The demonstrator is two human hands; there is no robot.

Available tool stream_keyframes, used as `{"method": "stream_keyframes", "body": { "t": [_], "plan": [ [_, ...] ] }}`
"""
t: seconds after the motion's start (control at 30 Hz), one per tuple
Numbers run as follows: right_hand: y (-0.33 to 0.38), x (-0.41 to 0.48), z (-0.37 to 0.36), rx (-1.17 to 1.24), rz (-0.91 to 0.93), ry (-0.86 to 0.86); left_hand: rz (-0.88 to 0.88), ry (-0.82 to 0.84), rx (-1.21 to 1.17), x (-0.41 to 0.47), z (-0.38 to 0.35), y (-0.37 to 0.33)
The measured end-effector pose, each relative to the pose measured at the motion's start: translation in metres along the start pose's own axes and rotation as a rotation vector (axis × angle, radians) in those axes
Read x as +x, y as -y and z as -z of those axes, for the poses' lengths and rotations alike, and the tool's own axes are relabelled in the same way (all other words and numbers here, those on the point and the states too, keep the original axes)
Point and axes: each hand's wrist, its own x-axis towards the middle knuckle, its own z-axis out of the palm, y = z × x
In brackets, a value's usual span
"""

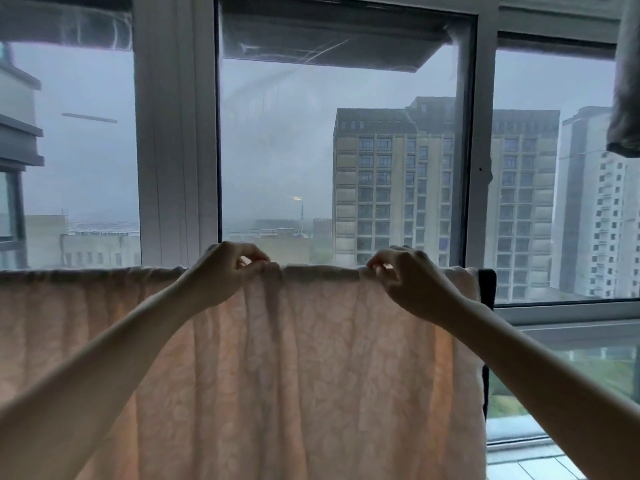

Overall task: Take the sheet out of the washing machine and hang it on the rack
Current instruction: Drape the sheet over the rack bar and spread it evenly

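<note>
- The pale peach sheet (294, 375) is up and draped, with its top fold running in a level line across the view and the cloth falling in long soft creases to the bottom edge.
- The rack is hidden under that fold, so which bar carries the sheet cannot be told.
- The left hand (221, 275) is at the top edge just left of centre, fingers curled over and pinching a small bunch of the fold between thumb and fingertips (258, 259).
- The right hand (412, 282) is at the same height, a little way along to the right, and also pinches the fold, with its fingers (375, 265) bent down onto the cloth.
- Between the two hands the fold lies flat and fairly taut.
- Both bare forearms reach up from the lower corners.
- A dark cloth (487, 285) hangs just beside the sheet's right edge, partly behind it.
- A grey garment (627, 98) dangles at the top right corner.
- Behind it all is a window frame (176, 133) in white, with a tall apartment block (391, 188) standing in a hazy grey sky beyond the glass.
</note>
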Motion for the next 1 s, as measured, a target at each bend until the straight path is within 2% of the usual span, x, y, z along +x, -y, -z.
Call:
{"method": "stream_keyframes", "body": {
  "t": [0.23, 0.57, 0.67, 0.83, 0.93, 1.0],
  "plan": [
    [0.056, 0.02, -0.032, 0.011, 0.05, 0.024, -0.004, 0.051, 0.046, -0.012, 0.031, 0.041],
    [0.153, 0.065, -0.095, -0.008, 0.001, -0.119, -0.006, 0.104, 0.106, -0.041, 0.086, 0.127],
    [0.171, 0.071, -0.115, -0.003, -0.005, -0.114, -0.042, 0.036, 0.053, -0.042, 0.091, 0.14],
    [0.179, 0.074, -0.119, 0.124, -0.099, -0.196, -0.047, -0.172, -0.02, -0.043, 0.087, 0.141],
    [0.179, 0.069, -0.109, 0.301, -0.209, -0.35, -0.017, -0.24, -0.244, -0.044, 0.094, 0.137],
    [0.173, 0.063, -0.103, 0.281, -0.235, -0.387, -0.01, -0.205, -0.349, -0.048, 0.098, 0.14]
  ]
}}
